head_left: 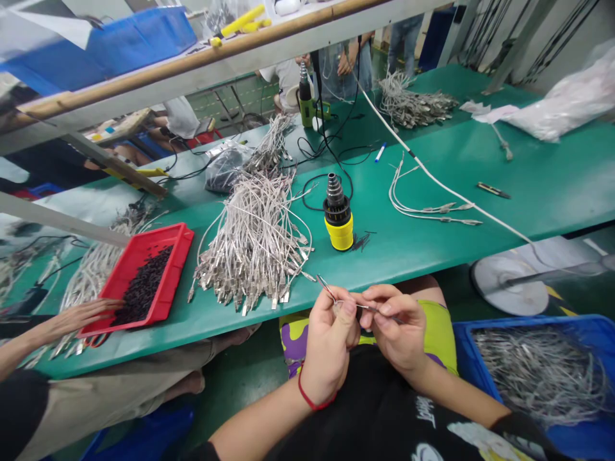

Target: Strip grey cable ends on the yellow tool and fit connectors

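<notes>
My left hand (329, 342), with a red string around the wrist, and my right hand (396, 326) meet just below the front edge of the green workbench (432, 173). Between the fingers of both hands I pinch a thin silver cable with a metal end (368, 307). A large bundle of silver-grey cables with metal ends (252, 246) lies on the bench to the left of my hands. Nearest my hands on the bench stands a yellow and black cylindrical tool (339, 218).
A co-worker's hand (79, 318) rests in a red tray (185, 234) of small black pieces. A blue crate (480, 346) of cables stands at lower right. Further cable bundles, a yellow-green heat gun (306, 105), and a white cord lie on the bench.
</notes>
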The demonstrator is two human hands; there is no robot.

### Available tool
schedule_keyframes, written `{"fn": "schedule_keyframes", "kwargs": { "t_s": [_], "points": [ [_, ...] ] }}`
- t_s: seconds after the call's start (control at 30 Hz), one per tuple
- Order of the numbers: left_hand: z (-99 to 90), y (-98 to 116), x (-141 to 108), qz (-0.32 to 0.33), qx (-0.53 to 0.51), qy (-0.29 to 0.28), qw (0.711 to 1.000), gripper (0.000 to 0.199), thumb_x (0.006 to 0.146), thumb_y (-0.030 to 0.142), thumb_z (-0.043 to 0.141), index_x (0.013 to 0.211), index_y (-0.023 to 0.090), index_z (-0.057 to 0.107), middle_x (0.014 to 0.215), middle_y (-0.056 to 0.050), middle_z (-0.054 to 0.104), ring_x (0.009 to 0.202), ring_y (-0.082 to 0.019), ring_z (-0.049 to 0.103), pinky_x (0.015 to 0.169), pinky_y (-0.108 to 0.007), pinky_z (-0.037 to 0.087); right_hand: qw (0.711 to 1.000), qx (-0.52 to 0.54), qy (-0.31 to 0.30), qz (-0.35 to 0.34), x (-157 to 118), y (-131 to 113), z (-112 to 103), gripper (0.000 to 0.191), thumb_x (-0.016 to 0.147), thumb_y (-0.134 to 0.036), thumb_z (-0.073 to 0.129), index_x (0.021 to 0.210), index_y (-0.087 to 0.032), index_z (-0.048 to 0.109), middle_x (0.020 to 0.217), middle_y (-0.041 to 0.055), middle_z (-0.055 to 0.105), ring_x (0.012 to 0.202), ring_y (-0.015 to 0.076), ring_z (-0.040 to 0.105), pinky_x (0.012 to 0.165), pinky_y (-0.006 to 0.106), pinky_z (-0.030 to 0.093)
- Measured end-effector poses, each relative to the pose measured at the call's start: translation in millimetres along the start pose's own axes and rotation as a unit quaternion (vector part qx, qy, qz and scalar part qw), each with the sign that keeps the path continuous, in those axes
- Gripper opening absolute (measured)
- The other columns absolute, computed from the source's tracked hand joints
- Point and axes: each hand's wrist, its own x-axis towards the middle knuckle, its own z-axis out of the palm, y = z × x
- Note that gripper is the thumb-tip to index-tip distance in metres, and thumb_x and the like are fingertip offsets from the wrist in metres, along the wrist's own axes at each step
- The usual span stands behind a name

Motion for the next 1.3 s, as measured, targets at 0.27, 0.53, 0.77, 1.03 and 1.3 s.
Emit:
{"fn": "schedule_keyframes", "kwargs": {
  "t_s": [0.27, 0.53, 0.77, 1.03, 1.3],
  "points": [
    [-0.8, 1, -1, -0.001, 0.003, 0.007, 1.0, 0.021, 0.096, 0.035, 0.068, 0.09, 0.02, 0.055, 0.087, -0.001, 0.072, 0.044, -0.001, 0.033, 0.042, -0.015, 0.021, 0.999, 0.006, 0.032, 0.032, 2, -2, 2, 0.016, 0.088, -0.018, 0.074, 0.097, -0.029, 0.068, 0.111, 0.0026, 0.071, 0.065, 0.0119, 0.069, 0.058, 0.028, 0.059],
    [-5.5, -1, -2, -0.002, 0.033, -0.011, 0.999, 0.022, 0.092, 0.037, 0.072, 0.091, 0.018, 0.06, 0.083, 0.0, 0.067, 0.046, -0.002, 0.032, 0.044, -0.016, 0.025, 0.999, 0.0, 0.018, 0.04, 0, -1, 1, 0.015, 0.088, -0.02, 0.075, 0.097, -0.03, 0.068, 0.112, 0.0019, 0.07, 0.068, 0.0114, 0.068, 0.06, 0.027, 0.06],
    [-2.8, 10, -16, 0.038, 0.068, -0.024, 0.997, 0.024, 0.101, 0.047, 0.052, 0.106, 0.024, 0.059, 0.092, -0.004, 0.067, 0.047, -0.005, 0.028, 0.049, -0.027, 0.012, 0.999, 0.002, 0.005, 0.034, -1, -13, 5, 0.014, 0.087, -0.021, 0.076, 0.096, -0.03, 0.069, 0.11, 0.0017, 0.068, 0.065, 0.0122, 0.066, 0.058, 0.03, 0.06],
    [-5.4, 11, -20, 0.052, 0.078, -0.084, 0.992, 0.017, 0.104, 0.038, 0.05, 0.097, 0.022, 0.051, 0.102, -0.005, 0.063, 0.05, -0.004, 0.03, 0.049, -0.025, 0.022, 0.999, 0.028, -0.008, 0.034, 0, -23, 7, 0.006, 0.091, -0.029, 0.072, 0.096, -0.03, 0.069, 0.11, 0.0026, 0.068, 0.058, 0.011, 0.064, 0.05, 0.028, 0.056],
    [-11.4, 11, -21, 0.095, 0.146, -0.079, 0.981, 0.011, 0.105, 0.032, 0.049, 0.101, 0.023, 0.053, 0.102, -0.005, 0.054, 0.065, -0.01, 0.041, 0.057, -0.025, 0.033, 0.998, -0.059, 0.023, -0.019, 0, -24, 4, 0.009, 0.091, -0.019, 0.069, 0.097, -0.026, 0.07, 0.101, 0.0035, 0.064, 0.058, 0.0117, 0.065, 0.052, 0.029, 0.055]
  ]
}}
